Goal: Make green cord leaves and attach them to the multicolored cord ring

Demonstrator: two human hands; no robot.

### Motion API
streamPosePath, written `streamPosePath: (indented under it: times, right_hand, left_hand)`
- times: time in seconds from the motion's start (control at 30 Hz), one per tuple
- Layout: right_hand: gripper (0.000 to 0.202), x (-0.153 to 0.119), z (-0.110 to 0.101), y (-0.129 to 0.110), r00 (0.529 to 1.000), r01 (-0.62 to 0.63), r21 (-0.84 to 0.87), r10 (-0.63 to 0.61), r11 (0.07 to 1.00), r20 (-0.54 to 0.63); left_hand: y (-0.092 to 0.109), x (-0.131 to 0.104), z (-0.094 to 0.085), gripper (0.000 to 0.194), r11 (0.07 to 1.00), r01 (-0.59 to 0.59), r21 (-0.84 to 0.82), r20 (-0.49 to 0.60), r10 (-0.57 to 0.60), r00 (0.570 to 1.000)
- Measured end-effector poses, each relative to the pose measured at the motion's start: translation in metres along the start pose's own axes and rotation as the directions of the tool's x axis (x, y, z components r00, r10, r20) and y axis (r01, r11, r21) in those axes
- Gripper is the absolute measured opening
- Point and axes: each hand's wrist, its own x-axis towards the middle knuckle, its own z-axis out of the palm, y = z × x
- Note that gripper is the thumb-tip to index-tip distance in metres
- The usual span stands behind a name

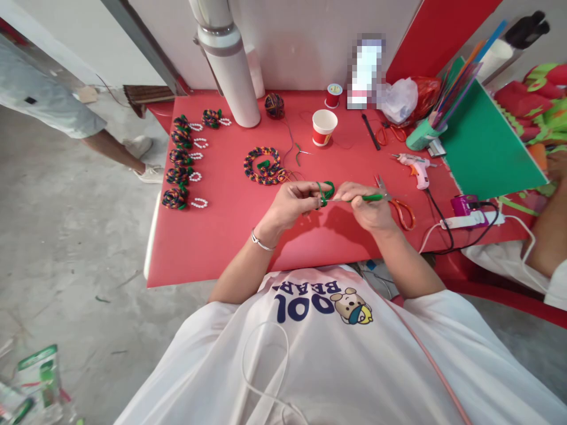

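Note:
Pinched between the fingers of my left hand (296, 203) is a small piece of green yarn (328, 190), with a strand looped over the index finger. My right hand (367, 209) is closed around a crochet hook with a green handle (372, 198); its metal shaft reaches to the yarn at my left fingertips. Just beyond my left hand, a braided multicoloured crochet strip (262, 166) lies curled on the red table (212, 242). A short green piece with a thin needle (300, 153) rests near it. Scissors with orange handles (402, 212) lie beside my right hand.
Several multicoloured crochet rosettes with bead loops (178, 175) line the left edge. Behind are a white thermos (234, 77), yarn ball (274, 106), paper cup (324, 128) and thread spool (333, 95). A glue gun (416, 168) and power strip (472, 220) sit right. People are at both sides.

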Motion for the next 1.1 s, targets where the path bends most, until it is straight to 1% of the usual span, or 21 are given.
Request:
streamPosePath:
  times: [0.07, 0.13, 0.2, 0.27, 0.33, 0.43, 0.5, 0.57, 0.63, 0.73, 0.8, 0.87, 0.9, 0.93, 0.97, 1.0, 1.07, 1.1]
  right_hand:
    - [0.019, -0.005, 0.014, 0.005, 0.995, 0.053, -0.063, -0.059, 0.997, -0.086]
    - [0.017, -0.009, 0.025, 0.006, 0.983, 0.1, -0.182, -0.126, 0.978, -0.137]
    - [0.016, -0.011, 0.031, 0.005, 0.972, 0.122, -0.256, -0.167, 0.959, -0.164]
    - [0.016, -0.012, 0.032, 0.003, 0.97, 0.113, -0.27, -0.165, 0.956, -0.178]
    - [0.021, -0.013, 0.03, 0.003, 0.974, 0.079, -0.277, -0.133, 0.958, -0.184]
    - [0.027, -0.014, 0.025, 0.006, 0.973, 0.046, -0.29, -0.109, 0.956, -0.204]
    - [0.023, -0.015, 0.023, 0.008, 0.969, 0.062, -0.274, -0.123, 0.96, -0.213]
    - [0.02, -0.015, 0.022, 0.01, 0.967, 0.079, -0.253, -0.136, 0.964, -0.215]
    - [0.022, -0.015, 0.022, 0.01, 0.969, 0.067, -0.246, -0.122, 0.967, -0.216]
    - [0.027, -0.015, 0.024, 0.007, 0.975, 0.029, -0.3, -0.093, 0.953, -0.201]
    - [0.023, -0.016, 0.028, 0.004, 0.972, 0.058, -0.426, -0.148, 0.903, -0.183]
    - [0.017, -0.018, 0.036, 0.003, 0.951, 0.116, -0.597, -0.262, 0.794, -0.164]
    - [0.015, -0.019, 0.04, 0.004, 0.935, 0.13, -0.671, -0.316, 0.73, -0.162]
    - [0.016, -0.02, 0.043, 0.005, 0.918, 0.133, -0.724, -0.359, 0.677, -0.167]
    - [0.017, -0.02, 0.046, 0.007, 0.902, 0.131, -0.75, -0.392, 0.648, -0.181]
    - [0.021, -0.019, 0.047, 0.008, 0.89, 0.133, -0.748, -0.411, 0.65, -0.199]
    - [0.029, -0.014, 0.043, 0.01, 0.889, 0.177, -0.672, -0.409, 0.72, -0.204]
    - [0.032, -0.01, 0.038, 0.009, 0.909, 0.205, -0.604, -0.379, 0.77, -0.174]
  left_hand:
    - [-0.003, 0.0, 0.008, 0.041, 0.998, -0.068, 0.002, -0.048, 0.068, 0.997]
    - [-0.005, -0.001, 0.014, 0.043, 0.989, -0.134, 0.055, -0.119, 0.14, 0.983]
    - [-0.007, -0.001, 0.017, 0.044, 0.98, -0.16, 0.116, -0.165, 0.178, 0.97]
    - [-0.007, -0.003, 0.018, 0.043, 0.976, -0.162, 0.145, -0.181, 0.187, 0.965]
    - [-0.006, -0.004, 0.017, 0.042, 0.98, -0.162, 0.118, -0.173, 0.181, 0.968]
    - [-0.003, -0.006, 0.015, 0.044, 0.992, -0.126, -0.012, -0.112, 0.123, 0.986]
    - [-0.002, -0.007, 0.013, 0.047, 0.993, -0.066, -0.098, -0.059, 0.061, 0.996]
    - [-0.002, -0.007, 0.011, 0.05, 0.99, -0.021, -0.141, -0.035, 0.016, 0.999]
    - [-0.004, -0.006, 0.009, 0.051, 0.989, -0.023, -0.144, -0.042, 0.017, 0.999]
    - [-0.01, -0.004, 0.009, 0.051, 0.993, -0.093, -0.073, -0.093, 0.086, 0.992]
    - [-0.015, -0.002, 0.012, 0.05, 0.99, -0.143, 0.002, -0.164, 0.141, 0.976]
    - [-0.017, -0.001, 0.016, 0.051, 0.986, -0.169, 0.013, -0.221, 0.167, 0.961]
    - [-0.017, -0.001, 0.019, 0.051, 0.985, -0.168, -0.023, -0.226, 0.159, 0.961]
    - [-0.016, -0.001, 0.02, 0.053, 0.985, -0.155, -0.08, -0.214, 0.135, 0.967]
    - [-0.014, -0.001, 0.021, 0.054, 0.981, -0.127, -0.147, -0.183, 0.099, 0.978]
    - [-0.011, -0.002, 0.021, 0.055, 0.974, -0.089, -0.206, -0.146, 0.06, 0.987]
    - [-0.004, -0.003, 0.017, 0.054, 0.962, -0.018, -0.273, -0.08, -0.004, 0.997]
    - [-0.001, -0.004, 0.013, 0.053, 0.96, 0.014, -0.278, -0.051, -0.03, 0.998]
